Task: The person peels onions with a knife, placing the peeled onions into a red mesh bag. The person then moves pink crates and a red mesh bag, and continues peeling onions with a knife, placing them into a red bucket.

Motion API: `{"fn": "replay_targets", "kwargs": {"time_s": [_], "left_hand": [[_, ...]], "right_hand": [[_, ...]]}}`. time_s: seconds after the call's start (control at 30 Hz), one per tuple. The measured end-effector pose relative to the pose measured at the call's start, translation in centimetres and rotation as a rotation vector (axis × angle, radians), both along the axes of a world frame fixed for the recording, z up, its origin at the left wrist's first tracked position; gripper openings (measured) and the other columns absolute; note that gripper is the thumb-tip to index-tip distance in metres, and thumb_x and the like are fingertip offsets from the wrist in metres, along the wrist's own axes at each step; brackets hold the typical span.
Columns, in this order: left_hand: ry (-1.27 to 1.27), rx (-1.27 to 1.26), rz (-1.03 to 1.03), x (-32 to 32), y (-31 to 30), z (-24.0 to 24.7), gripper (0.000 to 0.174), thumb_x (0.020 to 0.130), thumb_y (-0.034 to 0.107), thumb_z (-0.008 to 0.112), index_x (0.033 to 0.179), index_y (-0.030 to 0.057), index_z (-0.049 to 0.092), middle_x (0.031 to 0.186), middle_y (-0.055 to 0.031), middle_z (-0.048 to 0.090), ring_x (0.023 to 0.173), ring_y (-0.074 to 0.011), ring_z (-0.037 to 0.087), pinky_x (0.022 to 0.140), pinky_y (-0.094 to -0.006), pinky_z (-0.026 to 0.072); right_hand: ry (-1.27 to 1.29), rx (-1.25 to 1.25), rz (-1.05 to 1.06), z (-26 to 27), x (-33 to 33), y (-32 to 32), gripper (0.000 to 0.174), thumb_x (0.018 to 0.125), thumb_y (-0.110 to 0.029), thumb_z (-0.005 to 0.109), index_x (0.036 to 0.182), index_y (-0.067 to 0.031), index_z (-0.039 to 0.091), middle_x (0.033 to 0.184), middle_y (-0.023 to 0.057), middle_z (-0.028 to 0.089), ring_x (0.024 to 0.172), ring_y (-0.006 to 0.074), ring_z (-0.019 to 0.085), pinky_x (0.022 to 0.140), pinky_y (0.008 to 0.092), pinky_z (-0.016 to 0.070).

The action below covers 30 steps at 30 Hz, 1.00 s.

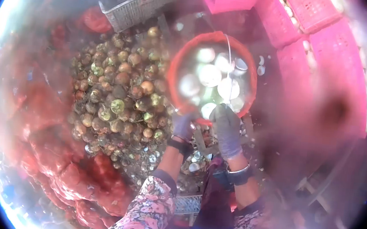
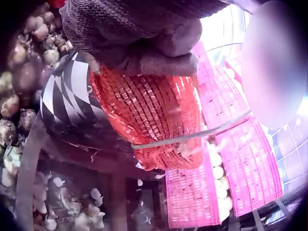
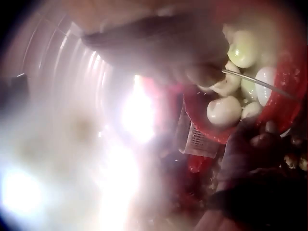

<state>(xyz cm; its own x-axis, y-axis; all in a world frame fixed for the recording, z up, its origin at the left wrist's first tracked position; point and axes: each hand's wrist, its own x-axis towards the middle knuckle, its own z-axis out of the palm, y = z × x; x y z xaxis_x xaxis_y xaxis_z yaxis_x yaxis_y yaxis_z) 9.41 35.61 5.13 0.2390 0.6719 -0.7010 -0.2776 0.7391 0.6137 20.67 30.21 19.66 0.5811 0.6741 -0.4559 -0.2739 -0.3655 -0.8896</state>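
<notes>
A round container with a red mesh-covered rim [image 1: 176, 56] holds several peeled white onions [image 1: 209, 75]. My gloved left hand [image 1: 183, 125] grips its near left rim; in the left wrist view that hand [image 2: 139, 43] has its fingers curled over the red mesh [image 2: 149, 106]. My gloved right hand [image 1: 227, 130] is at the near side, with its fingers on the end of a thin wire handle [image 1: 229, 52] that spans the container. The right wrist view shows the wire [image 3: 260, 82] running to the fingertips of my right hand [image 3: 163, 53], which is partly blurred.
A large pile of unpeeled onions [image 1: 123, 78] lies left of the container, with red mesh sacks [image 1: 56, 146] beyond. A grey basket [image 1: 136, 8] stands at the back left. Pink crates [image 1: 334, 63] with white onions are at the right. Glare and blur cover much of the right side.
</notes>
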Motion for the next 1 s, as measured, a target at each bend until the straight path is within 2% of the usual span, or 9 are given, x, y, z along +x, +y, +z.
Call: {"fn": "replay_targets", "kwargs": {"time_s": [0.1, 0.3, 0.47, 0.63, 0.67, 0.83, 0.9, 0.93, 1.0], "left_hand": [[0.002, 0.012, 0.148, 0.7, 0.7, -0.4, 0.023, 0.068, -0.008, 0.066, 0.087, -0.0001, 0.058, 0.072, -0.0089, 0.062, 0.052, -0.0198, 0.060, 0.042, -0.0293, 0.0501], [0.050, 0.127, -0.096, 1.5, 4.4, -2.8, 0.009, 0.071, -0.002, 0.066, 0.078, 0.0008, 0.061, 0.065, -0.0074, 0.060, 0.048, -0.0156, 0.056, 0.040, -0.0255, 0.0450], [0.039, 0.033, -0.291, 3.0, 8.5, -1.7, 0.007, 0.081, 0.007, 0.062, 0.075, 0.0036, 0.062, 0.063, -0.0068, 0.060, 0.041, -0.0109, 0.048, 0.034, -0.0203, 0.0349], [0.180, 0.433, -0.539, 1.8, 8.7, -13.0, 0.020, 0.080, 0.006, 0.062, 0.100, 0.0073, 0.064, 0.089, -0.0114, 0.068, 0.078, -0.0274, 0.065, 0.068, -0.0367, 0.0521], [0.190, 0.435, -0.541, 2.1, 8.7, -13.3, 0.022, 0.080, 0.006, 0.062, 0.102, 0.0076, 0.064, 0.091, -0.0112, 0.069, 0.080, -0.0274, 0.066, 0.070, -0.0375, 0.0527], [0.124, 0.331, -0.327, 6.5, 8.0, -7.4, 0.020, 0.077, 0.004, 0.068, 0.097, 0.0048, 0.062, 0.088, -0.0079, 0.067, 0.073, -0.0190, 0.064, 0.060, -0.0333, 0.0527], [0.230, 0.459, -0.541, 6.7, 7.7, -5.9, 0.018, 0.084, 0.013, 0.060, 0.100, 0.0057, 0.064, 0.093, -0.0087, 0.066, 0.085, -0.0185, 0.063, 0.070, -0.0334, 0.0493], [0.216, 0.432, -0.545, 6.9, 7.5, -5.1, 0.018, 0.087, 0.015, 0.057, 0.101, 0.0062, 0.065, 0.092, -0.0076, 0.066, 0.084, -0.0172, 0.062, 0.071, -0.0324, 0.0484], [0.152, 0.467, -0.512, 7.0, 7.5, -4.1, 0.020, 0.091, 0.019, 0.053, 0.102, 0.0072, 0.066, 0.088, -0.0057, 0.065, 0.081, -0.0154, 0.061, 0.069, -0.0312, 0.0478]], "right_hand": [[-0.071, 0.068, -0.001, -0.3, 0.4, 0.6, 0.031, 0.099, -0.026, 0.046, 0.079, -0.0032, 0.054, 0.069, -0.0003, 0.048, 0.064, 0.0086, 0.042, 0.059, 0.0272, 0.0385], [-0.319, 0.216, -0.056, -2.3, 2.2, 5.3, 0.015, 0.097, -0.016, 0.050, 0.093, -0.0030, 0.058, 0.076, -0.0012, 0.052, 0.069, 0.0089, 0.050, 0.063, 0.0255, 0.0425], [-0.297, 0.134, -0.044, -3.8, 3.9, 9.3, 0.015, 0.085, -0.002, 0.050, 0.097, -0.0023, 0.057, 0.087, 0.0126, 0.058, 0.080, 0.0268, 0.058, 0.070, 0.0357, 0.0468], [-0.517, 0.116, -0.021, -5.0, 2.5, 12.3, 0.009, 0.086, -0.005, 0.052, 0.094, -0.0034, 0.056, 0.084, 0.0109, 0.058, 0.076, 0.0271, 0.058, 0.068, 0.0368, 0.0467], [-0.132, 0.133, -0.122, -4.3, 2.8, 12.4, 0.010, 0.086, -0.007, 0.053, 0.094, -0.0038, 0.057, 0.082, 0.0107, 0.058, 0.076, 0.0273, 0.059, 0.068, 0.0365, 0.0471], [-0.595, 0.128, -0.075, -8.7, 5.8, 12.3, 0.011, 0.090, -0.008, 0.051, 0.097, -0.0046, 0.059, 0.080, 0.0094, 0.059, 0.074, 0.0221, 0.059, 0.068, 0.0327, 0.0488], [-0.644, 0.054, -0.022, -8.5, 6.8, 12.1, 0.011, 0.091, -0.008, 0.051, 0.097, -0.0048, 0.060, 0.082, 0.0108, 0.061, 0.076, 0.0235, 0.061, 0.068, 0.0337, 0.0494], [-0.158, 0.184, -0.208, -8.6, 6.6, 13.0, 0.012, 0.091, -0.008, 0.049, 0.097, -0.0036, 0.059, 0.085, 0.0122, 0.062, 0.078, 0.0253, 0.061, 0.069, 0.0349, 0.0494], [-0.583, 0.061, -0.025, -8.2, 6.5, 12.9, 0.013, 0.093, -0.009, 0.049, 0.097, -0.0029, 0.059, 0.086, 0.0121, 0.062, 0.077, 0.0250, 0.061, 0.069, 0.0347, 0.0489]]}}
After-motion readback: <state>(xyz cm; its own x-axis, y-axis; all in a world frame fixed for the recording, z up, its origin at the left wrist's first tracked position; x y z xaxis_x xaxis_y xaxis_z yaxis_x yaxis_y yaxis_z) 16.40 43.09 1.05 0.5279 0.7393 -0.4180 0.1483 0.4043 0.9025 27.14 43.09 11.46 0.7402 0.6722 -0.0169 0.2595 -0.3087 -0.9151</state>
